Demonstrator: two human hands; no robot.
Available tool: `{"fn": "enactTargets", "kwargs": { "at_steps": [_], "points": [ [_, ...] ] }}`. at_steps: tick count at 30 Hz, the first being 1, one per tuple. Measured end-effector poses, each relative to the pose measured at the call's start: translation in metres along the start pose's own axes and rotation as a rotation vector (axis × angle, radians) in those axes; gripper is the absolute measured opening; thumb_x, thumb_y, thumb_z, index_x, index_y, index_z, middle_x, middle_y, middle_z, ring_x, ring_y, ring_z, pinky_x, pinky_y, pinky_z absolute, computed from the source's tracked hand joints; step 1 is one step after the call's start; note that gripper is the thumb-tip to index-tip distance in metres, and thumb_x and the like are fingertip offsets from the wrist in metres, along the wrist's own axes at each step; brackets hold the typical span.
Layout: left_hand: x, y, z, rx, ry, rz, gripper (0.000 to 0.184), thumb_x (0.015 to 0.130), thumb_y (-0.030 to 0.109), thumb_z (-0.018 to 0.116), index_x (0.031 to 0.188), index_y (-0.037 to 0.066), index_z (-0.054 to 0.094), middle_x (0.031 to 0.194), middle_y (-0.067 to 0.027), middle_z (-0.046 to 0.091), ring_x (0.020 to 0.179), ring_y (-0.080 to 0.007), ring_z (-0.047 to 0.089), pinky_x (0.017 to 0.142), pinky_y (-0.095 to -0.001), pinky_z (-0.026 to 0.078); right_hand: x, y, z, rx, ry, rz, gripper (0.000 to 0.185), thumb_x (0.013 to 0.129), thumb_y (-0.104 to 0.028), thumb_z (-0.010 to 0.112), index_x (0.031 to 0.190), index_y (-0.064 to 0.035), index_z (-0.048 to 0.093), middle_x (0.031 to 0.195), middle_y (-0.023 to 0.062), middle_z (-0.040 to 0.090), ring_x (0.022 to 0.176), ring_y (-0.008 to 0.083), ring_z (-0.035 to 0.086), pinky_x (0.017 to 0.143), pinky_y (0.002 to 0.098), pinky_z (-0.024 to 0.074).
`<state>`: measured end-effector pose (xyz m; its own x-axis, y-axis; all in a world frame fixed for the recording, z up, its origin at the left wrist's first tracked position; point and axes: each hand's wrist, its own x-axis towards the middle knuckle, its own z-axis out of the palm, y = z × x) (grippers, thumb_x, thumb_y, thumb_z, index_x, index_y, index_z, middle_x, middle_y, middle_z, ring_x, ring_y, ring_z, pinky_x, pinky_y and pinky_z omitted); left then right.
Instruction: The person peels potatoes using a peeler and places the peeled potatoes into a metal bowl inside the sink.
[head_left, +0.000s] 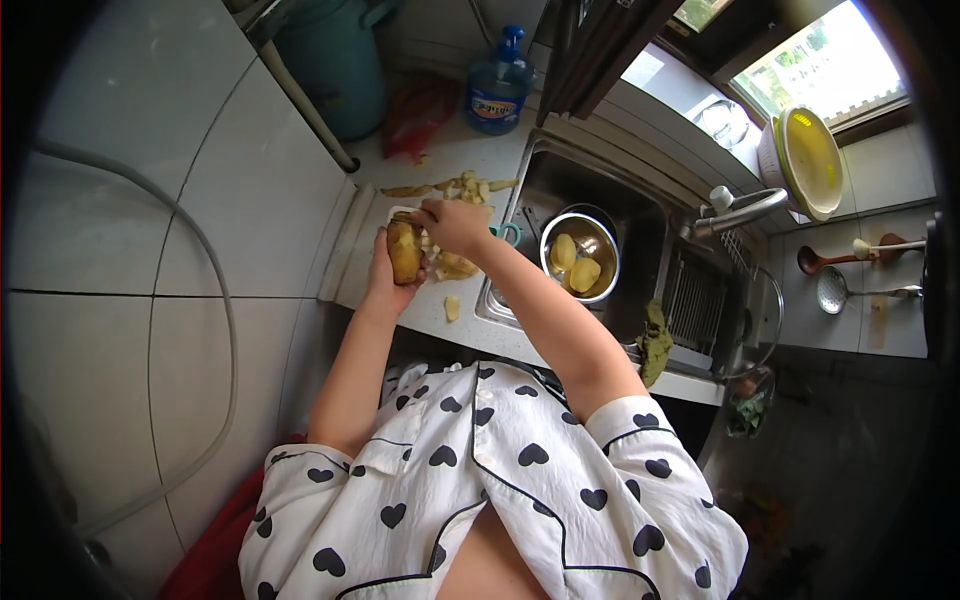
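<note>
My left hand (385, 275) is wrapped round an unwashed-looking brown-yellow potato (405, 250), held upright over the counter. My right hand (455, 226) is closed at the potato's upper end on what looks like a peeler (402, 213), whose pale head shows by the fingertips. A teal loop (511, 234) shows behind my right wrist; I cannot tell whether it belongs to the peeler. Potato peelings (470, 187) lie beyond my hands, with one loose piece (452, 307) nearer me. Peeled potatoes (575, 268) sit in a metal bowl (609, 250) in the sink.
The steel sink (640, 215) with its faucet (745, 208) is to the right. A blue-capped water jug (498, 90), a red plastic bag (418, 108) and a teal bucket (330, 70) stand at the back. A green cloth (655, 345) hangs over the sink's front edge.
</note>
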<state>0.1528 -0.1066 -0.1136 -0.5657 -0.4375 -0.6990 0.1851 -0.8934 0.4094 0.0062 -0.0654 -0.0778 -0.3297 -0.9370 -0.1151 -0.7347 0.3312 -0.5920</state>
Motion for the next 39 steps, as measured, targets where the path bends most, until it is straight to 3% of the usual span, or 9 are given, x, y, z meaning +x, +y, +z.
{"fn": "enactTargets", "kwargs": {
  "at_steps": [10, 14, 16, 25, 28, 32, 39],
  "points": [
    [-0.011, -0.003, 0.011, -0.015, -0.004, 0.031, 0.052, 0.087, 0.059, 0.046, 0.101, 0.010, 0.054, 0.075, -0.0073, 0.056, 0.059, -0.0193, 0.056, 0.046, -0.0279, 0.042, 0.015, 0.010, 0.005, -0.041, 0.034, 0.127, 0.032, 0.086, -0.037, 0.049, 0.097, -0.0131, 0.067, 0.088, 0.0139, 0.067, 0.086, 0.0326, 0.063, 0.073, 0.0429, 0.0483],
    [-0.040, 0.008, 0.037, 0.088, -0.272, 0.128, 0.052, 0.087, 0.059, 0.047, 0.103, 0.010, 0.054, 0.077, -0.0081, 0.057, 0.059, -0.0190, 0.056, 0.045, -0.0287, 0.042, 0.011, 0.054, 0.021, -0.109, -0.072, 0.290, 0.033, 0.087, -0.036, 0.047, 0.095, -0.0114, 0.068, 0.091, 0.0154, 0.066, 0.085, 0.0343, 0.063, 0.074, 0.0442, 0.0487],
    [-0.031, 0.014, 0.045, 0.081, -0.143, 0.160, 0.053, 0.086, 0.059, 0.049, 0.106, 0.010, 0.054, 0.078, -0.0080, 0.058, 0.059, -0.0197, 0.057, 0.046, -0.0288, 0.043, 0.000, 0.051, 0.023, -0.067, 0.004, 0.301, 0.035, 0.088, -0.038, 0.047, 0.098, -0.0111, 0.066, 0.091, 0.0162, 0.066, 0.085, 0.0351, 0.063, 0.074, 0.0443, 0.0486],
    [-0.024, 0.007, 0.040, 0.075, -0.107, 0.088, 0.052, 0.083, 0.059, 0.054, 0.111, 0.015, 0.054, 0.098, -0.0042, 0.060, 0.086, -0.0172, 0.060, 0.067, -0.0297, 0.050, -0.022, 0.012, -0.018, 0.250, 0.290, 0.180, 0.032, 0.091, -0.035, 0.048, 0.084, -0.0051, 0.056, 0.078, 0.0193, 0.062, 0.077, 0.0406, 0.058, 0.066, 0.0481, 0.0439],
    [-0.013, 0.007, 0.024, 0.105, -0.195, -0.014, 0.052, 0.084, 0.059, 0.053, 0.114, 0.016, 0.054, 0.099, -0.0015, 0.060, 0.091, -0.0167, 0.059, 0.073, -0.0309, 0.049, -0.040, -0.004, -0.036, 0.237, 0.126, 0.041, 0.031, 0.089, -0.035, 0.051, 0.084, -0.0047, 0.055, 0.075, 0.0195, 0.061, 0.076, 0.0399, 0.058, 0.065, 0.0466, 0.0437],
    [-0.008, 0.007, 0.030, 0.134, -0.120, 0.048, 0.056, 0.087, 0.063, 0.043, 0.112, 0.015, 0.054, 0.097, -0.0035, 0.061, 0.085, -0.0165, 0.059, 0.071, -0.0302, 0.048, -0.055, -0.009, -0.039, -0.016, 0.075, -0.180, 0.026, 0.086, -0.032, 0.054, 0.079, -0.0078, 0.059, 0.067, 0.0143, 0.061, 0.066, 0.0357, 0.060, 0.060, 0.0441, 0.0456],
    [0.004, 0.004, 0.027, 0.204, -0.014, -0.023, 0.051, 0.090, 0.060, 0.037, 0.105, 0.015, 0.057, 0.085, -0.0020, 0.062, 0.068, -0.0169, 0.059, 0.053, -0.0284, 0.047, -0.039, 0.002, -0.029, -0.079, 0.124, -0.128, 0.024, 0.086, -0.032, 0.053, 0.082, -0.0097, 0.061, 0.069, 0.0131, 0.063, 0.067, 0.0347, 0.061, 0.060, 0.0448, 0.0456]
  ]
}}
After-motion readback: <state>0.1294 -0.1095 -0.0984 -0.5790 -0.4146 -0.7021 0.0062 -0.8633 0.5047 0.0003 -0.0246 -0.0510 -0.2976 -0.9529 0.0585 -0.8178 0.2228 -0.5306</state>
